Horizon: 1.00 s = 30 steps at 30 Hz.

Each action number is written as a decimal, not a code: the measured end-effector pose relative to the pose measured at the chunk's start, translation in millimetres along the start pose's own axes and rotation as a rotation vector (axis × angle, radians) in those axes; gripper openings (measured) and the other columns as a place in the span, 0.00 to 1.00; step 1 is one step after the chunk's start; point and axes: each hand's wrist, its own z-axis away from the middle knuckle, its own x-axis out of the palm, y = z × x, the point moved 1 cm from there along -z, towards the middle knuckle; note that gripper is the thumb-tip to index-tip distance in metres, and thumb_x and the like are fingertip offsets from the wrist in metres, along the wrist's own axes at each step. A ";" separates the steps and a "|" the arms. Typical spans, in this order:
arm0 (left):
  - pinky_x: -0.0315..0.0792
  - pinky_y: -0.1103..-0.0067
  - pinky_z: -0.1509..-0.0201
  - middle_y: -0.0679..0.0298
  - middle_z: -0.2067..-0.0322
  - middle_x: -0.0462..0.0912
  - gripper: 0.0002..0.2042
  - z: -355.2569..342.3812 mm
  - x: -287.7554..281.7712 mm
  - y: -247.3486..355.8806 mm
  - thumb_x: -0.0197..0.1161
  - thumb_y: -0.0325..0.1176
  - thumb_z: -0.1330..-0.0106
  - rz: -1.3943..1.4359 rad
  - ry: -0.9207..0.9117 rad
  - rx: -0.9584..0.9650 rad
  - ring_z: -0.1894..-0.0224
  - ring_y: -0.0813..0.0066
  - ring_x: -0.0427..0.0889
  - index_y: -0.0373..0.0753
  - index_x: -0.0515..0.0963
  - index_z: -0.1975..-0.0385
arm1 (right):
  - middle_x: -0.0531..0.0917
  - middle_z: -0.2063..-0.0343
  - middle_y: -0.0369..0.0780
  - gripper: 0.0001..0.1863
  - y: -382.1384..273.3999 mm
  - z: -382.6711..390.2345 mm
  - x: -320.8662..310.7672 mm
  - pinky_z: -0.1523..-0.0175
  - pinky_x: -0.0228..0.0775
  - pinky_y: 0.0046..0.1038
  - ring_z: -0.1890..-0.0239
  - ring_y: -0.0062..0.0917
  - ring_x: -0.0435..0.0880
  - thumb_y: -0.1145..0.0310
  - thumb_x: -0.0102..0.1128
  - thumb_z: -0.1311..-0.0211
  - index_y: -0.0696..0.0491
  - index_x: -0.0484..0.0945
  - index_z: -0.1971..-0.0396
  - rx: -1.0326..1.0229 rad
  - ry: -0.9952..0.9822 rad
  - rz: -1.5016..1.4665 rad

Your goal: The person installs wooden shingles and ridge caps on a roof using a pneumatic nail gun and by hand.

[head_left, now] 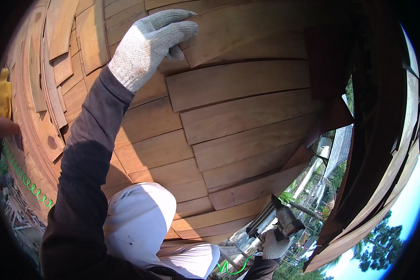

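Note:
Several rows of overlapping brown wooden shingles (252, 116) cover the sloping surface before me. My left hand (147, 44), in a white knitted glove, reaches to the upper middle. Its fingers close over the left end of an upper wooden shingle (247, 39), with the thumb bent below them. At the lower right my right hand (273, 245), also gloved, is wrapped round the grip of a dark nail gun (288, 223). The nail gun is held away from the shingles, near their lower right edge. Part of its body is hard to make out against the background.
Loose wooden pieces (63, 30) lie at the upper left. A green coiled hose (25, 177) hangs at the left, and a green hose (235, 268) shows below the nail gun. My pale-clad knee (140, 219) rests on the shingles. Dark boards (373, 154) rise at right; trees stand beyond.

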 end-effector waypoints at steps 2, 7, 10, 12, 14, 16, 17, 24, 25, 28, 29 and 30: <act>0.80 0.79 0.56 0.57 0.49 0.83 0.20 -31.5 2.8 -9.0 0.63 0.43 0.28 0.061 -0.029 -0.077 0.66 0.73 0.85 0.42 0.79 0.40 | 0.81 0.84 0.41 0.05 -0.2 2.8 3.9 0.88 0.58 0.25 0.90 0.22 0.74 0.75 0.61 0.41 0.59 0.74 0.69 -0.025 0.025 -0.028; 0.80 0.76 0.63 0.55 0.60 0.87 0.18 -106.3 52.8 2.1 0.64 0.37 0.30 -0.005 -0.008 -0.053 0.66 0.74 0.84 0.33 0.80 0.44 | 0.80 0.85 0.41 0.05 5.9 -1.0 -1.7 0.88 0.58 0.25 0.91 0.22 0.73 0.75 0.61 0.41 0.59 0.74 0.69 -0.014 -0.016 -0.013; 0.80 0.66 0.55 0.51 0.55 0.86 0.16 -130.1 61.2 -9.9 0.63 0.37 0.30 -0.510 0.268 0.327 0.60 0.55 0.86 0.37 0.81 0.47 | 0.80 0.85 0.41 0.04 4.3 -3.4 0.7 0.88 0.57 0.24 0.91 0.21 0.73 0.76 0.61 0.40 0.59 0.74 0.69 -0.046 -0.013 -0.015; 0.80 0.62 0.51 0.50 0.54 0.85 0.15 -134.4 72.8 -21.2 0.63 0.37 0.31 -0.719 0.437 0.464 0.56 0.48 0.85 0.38 0.82 0.49 | 0.80 0.84 0.41 0.04 6.1 -0.1 2.6 0.88 0.57 0.24 0.91 0.21 0.73 0.76 0.61 0.40 0.59 0.74 0.69 -0.037 0.018 -0.035; 0.79 0.61 0.49 0.48 0.54 0.82 0.18 -127.7 75.3 -12.8 0.64 0.44 0.33 -0.789 0.314 0.461 0.54 0.46 0.84 0.37 0.80 0.51 | 0.79 0.86 0.41 0.05 1.4 5.3 6.0 0.88 0.60 0.24 0.92 0.21 0.74 0.75 0.60 0.42 0.58 0.75 0.75 -0.021 0.043 -0.041; 0.79 0.61 0.48 0.47 0.54 0.82 0.22 -119.9 73.7 -9.5 0.65 0.48 0.34 -0.889 0.247 0.503 0.53 0.47 0.84 0.36 0.80 0.50 | 0.79 0.86 0.41 0.03 0.3 4.6 6.4 0.88 0.60 0.23 0.91 0.21 0.74 0.76 0.60 0.42 0.58 0.74 0.72 -0.004 0.046 -0.030; 0.79 0.61 0.48 0.48 0.53 0.82 0.23 -120.0 74.2 -8.4 0.66 0.49 0.35 -0.936 0.242 0.506 0.52 0.47 0.84 0.36 0.80 0.50 | 0.79 0.85 0.41 0.06 4.1 1.9 2.6 0.88 0.60 0.23 0.90 0.21 0.75 0.77 0.59 0.41 0.58 0.74 0.65 0.009 0.039 -0.015; 0.78 0.61 0.47 0.51 0.52 0.82 0.26 -123.1 81.6 0.7 0.68 0.54 0.38 -1.050 0.203 0.398 0.49 0.50 0.83 0.37 0.81 0.50 | 0.79 0.86 0.40 0.06 0.7 0.8 5.9 0.84 0.66 0.24 0.89 0.22 0.76 0.76 0.60 0.44 0.58 0.75 0.79 -0.078 0.059 -0.026; 0.78 0.62 0.47 0.52 0.52 0.83 0.26 -124.4 82.5 -0.4 0.67 0.54 0.38 -1.051 0.210 0.393 0.49 0.51 0.82 0.37 0.81 0.50 | 0.79 0.85 0.40 0.06 2.7 -0.3 5.2 0.83 0.66 0.24 0.88 0.23 0.76 0.76 0.59 0.44 0.59 0.75 0.79 -0.081 0.049 -0.035; 0.77 0.63 0.46 0.55 0.52 0.83 0.27 -128.9 83.1 -2.1 0.67 0.56 0.37 -1.133 0.215 0.465 0.49 0.53 0.82 0.38 0.81 0.50 | 0.80 0.85 0.40 0.06 5.7 -2.3 3.7 0.83 0.67 0.25 0.87 0.23 0.77 0.76 0.59 0.44 0.59 0.75 0.79 -0.081 0.032 -0.045; 0.76 0.63 0.46 0.55 0.52 0.83 0.27 -127.5 84.7 -2.0 0.67 0.56 0.37 -1.142 0.229 0.484 0.49 0.54 0.82 0.39 0.82 0.50 | 0.79 0.85 0.40 0.05 4.0 -0.4 3.9 0.83 0.67 0.24 0.87 0.23 0.77 0.76 0.59 0.44 0.59 0.75 0.78 -0.074 0.036 -0.036; 0.76 0.63 0.47 0.56 0.52 0.84 0.27 -124.5 85.1 0.9 0.67 0.56 0.37 -1.154 0.245 0.506 0.50 0.54 0.81 0.39 0.82 0.50 | 0.79 0.85 0.40 0.05 2.0 0.8 5.3 0.83 0.67 0.24 0.87 0.23 0.77 0.76 0.59 0.44 0.59 0.75 0.78 -0.069 0.037 -0.031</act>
